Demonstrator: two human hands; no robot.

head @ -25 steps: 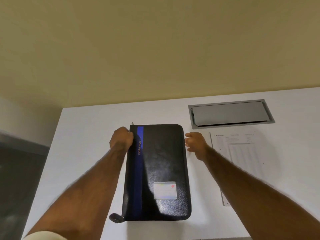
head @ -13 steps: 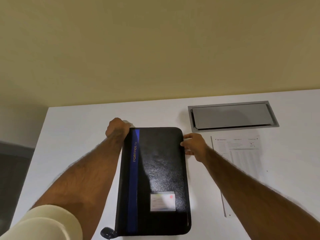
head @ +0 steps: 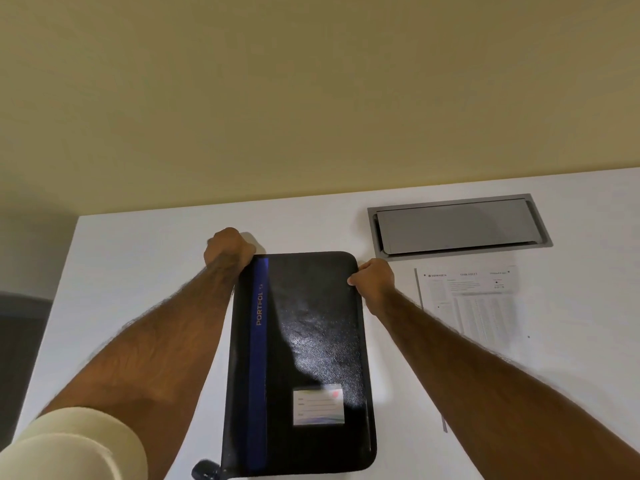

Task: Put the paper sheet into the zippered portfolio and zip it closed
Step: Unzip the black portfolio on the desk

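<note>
A black zippered portfolio [head: 311, 348] with a blue stripe and a white label lies closed on the white table, long side running away from me. My left hand [head: 227, 251] is fisted at its far left corner, gripping something at the zip line that I cannot make out. My right hand [head: 374, 282] pinches the portfolio's far right edge. The printed paper sheet [head: 481, 306] lies flat on the table to the right of the portfolio, partly under my right forearm. A dark zip tab [head: 205, 470] sticks out at the near left corner.
A grey metal cable hatch [head: 457, 226] is set into the white table [head: 138, 265] beyond the paper. The table's left edge runs close to my left arm. A beige wall stands behind the table.
My left hand has slid from the portfolio's left side up to its far left corner. My right hand moved in from beside the portfolio and took hold of its far right edge.
</note>
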